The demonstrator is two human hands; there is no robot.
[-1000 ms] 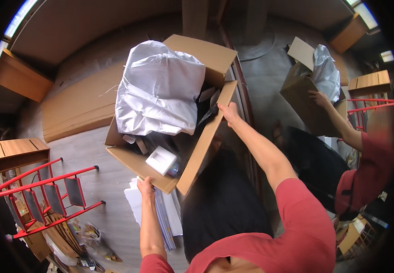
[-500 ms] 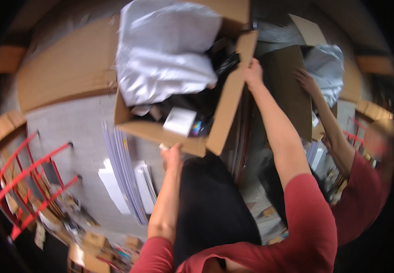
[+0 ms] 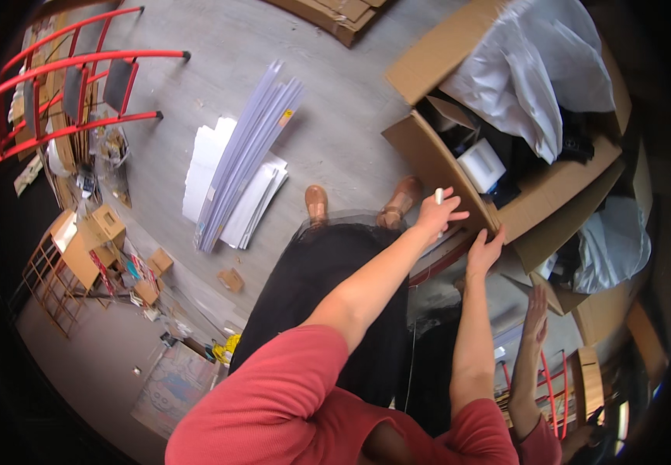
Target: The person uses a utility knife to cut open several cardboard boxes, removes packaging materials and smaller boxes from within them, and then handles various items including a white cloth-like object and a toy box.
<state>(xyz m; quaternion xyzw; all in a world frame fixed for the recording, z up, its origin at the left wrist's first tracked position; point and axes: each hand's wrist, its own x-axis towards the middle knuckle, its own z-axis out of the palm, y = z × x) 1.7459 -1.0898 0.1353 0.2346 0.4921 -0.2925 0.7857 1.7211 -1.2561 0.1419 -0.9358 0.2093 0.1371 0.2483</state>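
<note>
Box: a cardboard box (image 3: 552,192) is seen at the upper right, open and tilted, just beside a mirror (image 3: 512,316).
Left hand: a small white stick (image 3: 439,196) is held in the left hand (image 3: 438,216), the fingers closed on it and pointed toward the box; whether the box is touched by them cannot be told.
Right hand: the near corner of the box is touched by the fingertips of the right hand (image 3: 486,251); whether the hand is clamped on the cardboard cannot be told.
Contents: the far part of the box is covered by a crumpled white sheet (image 3: 517,81); a white block (image 3: 481,166) is set near the front, among dark items that cannot be made out.
Mirror: the box, the sheet and an arm are reflected.
Floor: long pale strips (image 3: 249,159) are laid on the grey floor (image 3: 328,132), with white boards (image 3: 205,167) beside and partly under them.
Left side: a red ladder (image 3: 91,57) is seen, with small cartons (image 3: 104,225) well apart from the box.
Feet: brown shoes (image 3: 316,200) are worn, below a black skirt (image 3: 335,267).
</note>
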